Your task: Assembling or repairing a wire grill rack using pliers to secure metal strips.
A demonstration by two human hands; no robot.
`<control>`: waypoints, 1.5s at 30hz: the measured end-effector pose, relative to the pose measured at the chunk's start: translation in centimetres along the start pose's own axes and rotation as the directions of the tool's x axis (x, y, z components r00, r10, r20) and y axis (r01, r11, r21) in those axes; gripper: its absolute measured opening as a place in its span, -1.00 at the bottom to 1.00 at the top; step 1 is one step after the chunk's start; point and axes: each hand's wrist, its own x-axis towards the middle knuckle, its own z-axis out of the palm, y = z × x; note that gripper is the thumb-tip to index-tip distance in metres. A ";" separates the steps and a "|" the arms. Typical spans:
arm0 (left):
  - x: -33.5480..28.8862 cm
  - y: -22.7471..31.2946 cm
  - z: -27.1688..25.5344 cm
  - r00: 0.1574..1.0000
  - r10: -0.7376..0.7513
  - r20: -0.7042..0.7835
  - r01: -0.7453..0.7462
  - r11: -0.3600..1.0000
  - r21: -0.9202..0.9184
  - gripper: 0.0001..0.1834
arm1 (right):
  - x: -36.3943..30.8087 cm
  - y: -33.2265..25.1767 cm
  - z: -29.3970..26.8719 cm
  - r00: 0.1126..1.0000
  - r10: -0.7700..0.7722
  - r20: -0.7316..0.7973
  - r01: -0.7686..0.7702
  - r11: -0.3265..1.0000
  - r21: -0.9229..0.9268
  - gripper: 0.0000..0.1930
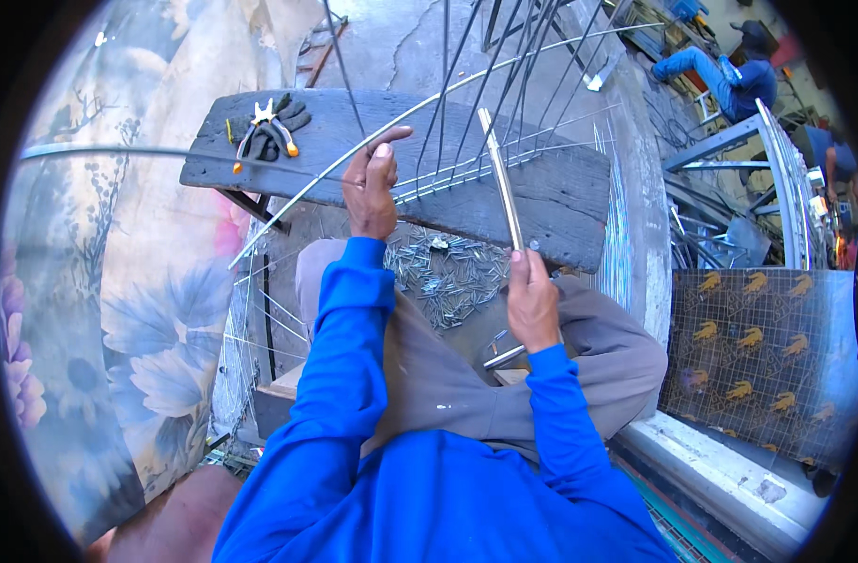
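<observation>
My left hand (371, 192) is raised over the near edge of a dark wooden bench (560, 192), its fingers curled and the index finger stretched over a long curved metal rod (302, 194). That rod passes through the hand's pinch and sweeps up to the far right. In my right hand (534, 305) is a straight shiny metal bar (500, 178), gripped near its lower end and pointing away over the bench. Several thin dark rods (445, 89) rise from the bench beyond my hands, with bent lower ends. Pliers (263, 114) with orange-tipped handles lie at the bench's left beside a dark glove (292, 114).
Many short cut metal pieces (447, 281) are strewn on the floor between my legs and the bench. A flowered curtain (157, 281) hangs at the left. On the right stand a metal frame (776, 178) and a patterned panel (757, 347); a seated person (743, 80) is beyond.
</observation>
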 end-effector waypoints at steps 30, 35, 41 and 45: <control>0.3 0.6 0.2 0.999 0.031 0.019 -0.031 1.000 -0.002 -0.67 | -6.6 -2.1 0.9 0.992 0.043 0.117 -0.065 0.980 0.186 -0.67; 0.0 0.8 -0.1 1.000 0.019 0.015 -0.019 1.000 0.017 -0.67 | -3.9 -5.1 1.0 0.996 -0.015 0.089 -0.006 0.972 0.234 -0.68; 0.8 0.4 0.1 0.999 0.028 -0.016 -0.028 0.999 -0.017 -0.67 | -1.2 -2.7 1.8 0.983 -0.005 0.182 0.001 1.000 0.024 -0.59; 0.7 0.8 0.0 1.000 -0.002 -0.008 0.001 1.000 -0.021 -0.67 | -1.8 -6.9 0.3 1.000 -0.011 0.024 0.007 0.986 0.164 -0.56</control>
